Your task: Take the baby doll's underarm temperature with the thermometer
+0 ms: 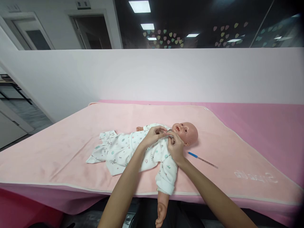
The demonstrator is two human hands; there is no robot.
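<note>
A bald baby doll lies on its back, head toward the right, in a white printed baby suit. Its near arm sticks out over the table's front edge. Below the doll's chin, my left hand is closed with its fingertips at the suit's neckline. My right hand meets it there, fingers curled in a pinch on the collar. The fingers hide most of the neckline. A thin thermometer with a blue end lies apart from my right hand, just right of the doll's shoulder.
A peach blanket with pale lettering at its right side covers much of the table, over a pink cloth. Behind it stands a white half wall with dark glass above.
</note>
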